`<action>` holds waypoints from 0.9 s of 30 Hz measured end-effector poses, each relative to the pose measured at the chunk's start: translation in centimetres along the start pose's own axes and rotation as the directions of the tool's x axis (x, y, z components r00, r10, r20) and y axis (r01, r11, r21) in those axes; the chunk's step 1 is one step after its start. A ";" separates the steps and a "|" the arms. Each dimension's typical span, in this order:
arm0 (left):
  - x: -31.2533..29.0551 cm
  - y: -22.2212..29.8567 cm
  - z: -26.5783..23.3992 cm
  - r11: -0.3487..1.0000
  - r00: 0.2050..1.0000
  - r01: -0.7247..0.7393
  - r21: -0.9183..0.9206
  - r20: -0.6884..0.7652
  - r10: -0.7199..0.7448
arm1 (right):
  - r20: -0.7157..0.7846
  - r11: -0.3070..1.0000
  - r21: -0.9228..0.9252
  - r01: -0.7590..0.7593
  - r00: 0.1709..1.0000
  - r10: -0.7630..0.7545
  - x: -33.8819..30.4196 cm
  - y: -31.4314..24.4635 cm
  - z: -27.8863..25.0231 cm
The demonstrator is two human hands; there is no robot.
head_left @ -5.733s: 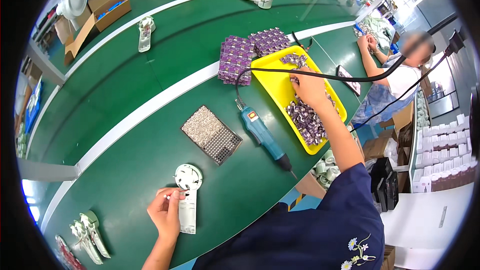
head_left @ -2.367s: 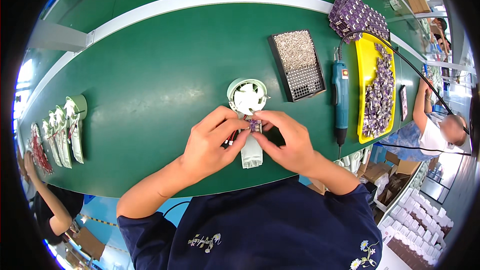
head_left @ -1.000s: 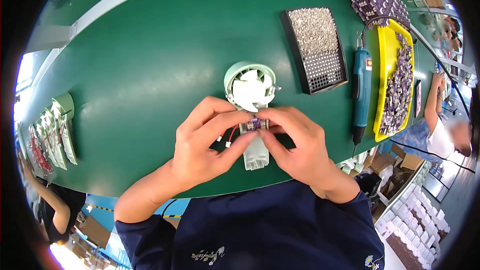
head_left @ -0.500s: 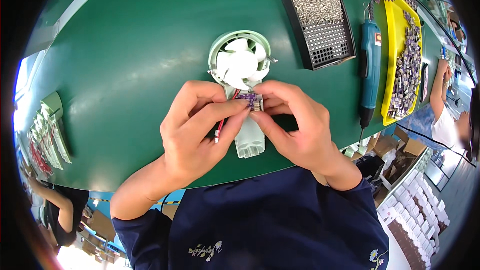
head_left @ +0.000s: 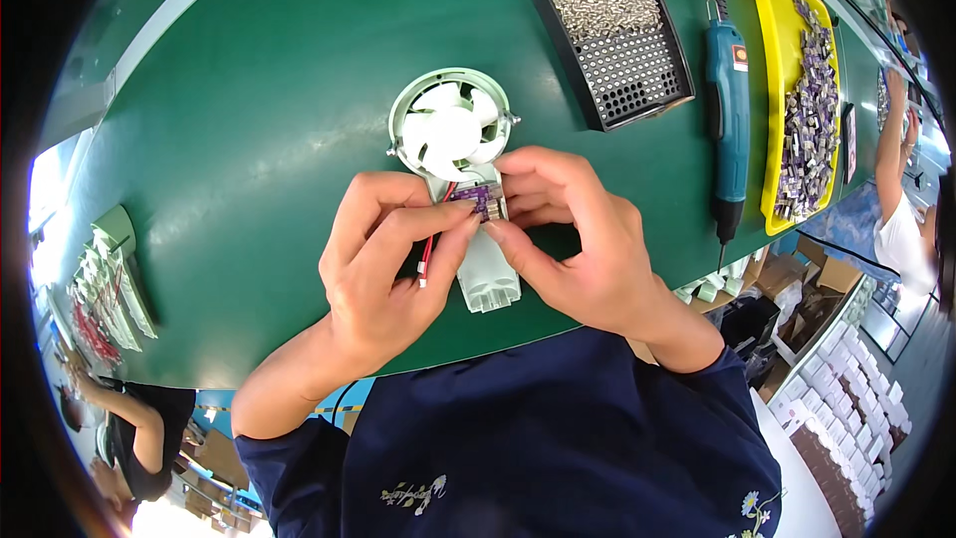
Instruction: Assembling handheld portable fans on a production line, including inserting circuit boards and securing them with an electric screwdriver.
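A pale green handheld fan (head_left: 490, 274) with white blades lies on the green table, its round head away from me and its handle half open. At the top of the handle sits a small purple circuit board (head_left: 482, 201). My left hand (head_left: 383, 254) pinches the board's left and lower edge between thumb and index finger. A red and black wire (head_left: 426, 257) with a white plug hangs beside those fingers. From the right, my right hand (head_left: 583, 239) has its fingers against the handle's side and its thumb at the board's lower corner. Fingers partly hide how the board is seated.
A black tray (head_left: 637, 110) of small metal parts stands at the far right. Beyond it lie a teal electric screwdriver (head_left: 732, 130) and a yellow tray (head_left: 768, 169) of purple boards. Green shells with wires (head_left: 119, 284) are stacked at left. Other people sit on both sides.
The view has shifted a little, and the fan now appears further left and slightly turned. Both hands stay at the circuit board with nearly the same grip.
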State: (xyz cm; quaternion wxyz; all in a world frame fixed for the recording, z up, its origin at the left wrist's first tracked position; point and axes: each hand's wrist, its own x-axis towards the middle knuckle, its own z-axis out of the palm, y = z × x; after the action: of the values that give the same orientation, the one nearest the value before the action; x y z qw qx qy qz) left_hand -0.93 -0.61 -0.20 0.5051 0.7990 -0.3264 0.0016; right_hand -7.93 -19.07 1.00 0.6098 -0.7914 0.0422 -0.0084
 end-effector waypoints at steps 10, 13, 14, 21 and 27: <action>-0.1 0.0 -0.3 1.000 0.999 0.017 0.015 0.045 -0.018 | -0.017 0.991 0.115 -0.071 0.997 0.073 -0.6 0.5 0.2; 0.0 0.1 -0.1 1.000 0.999 0.027 0.016 0.039 -0.028 | -0.025 0.991 0.108 -0.080 0.996 0.083 -0.4 0.3 0.1; 0.0 0.1 -0.1 0.999 0.999 0.032 0.015 0.032 -0.032 | -0.029 0.991 0.107 -0.079 0.996 0.083 -0.4 0.3 0.1; 0.2 0.2 0.0 0.999 0.999 0.024 0.022 0.024 -0.025 | -0.061 0.999 -0.018 -0.036 0.998 0.035 -0.8 -0.9 -1.8; 0.1 0.4 0.0 1.000 1.000 0.018 -0.002 0.002 -0.018 | -0.597 0.699 -0.612 -0.370 0.796 -0.101 -0.7 0.2 -12.8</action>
State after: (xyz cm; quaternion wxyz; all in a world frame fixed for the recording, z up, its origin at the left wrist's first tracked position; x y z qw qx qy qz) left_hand -1.03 -0.77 0.21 0.5055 0.8014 -0.3199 -0.0040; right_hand -9.48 -31.37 4.05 0.2163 -0.9128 0.2902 -0.1891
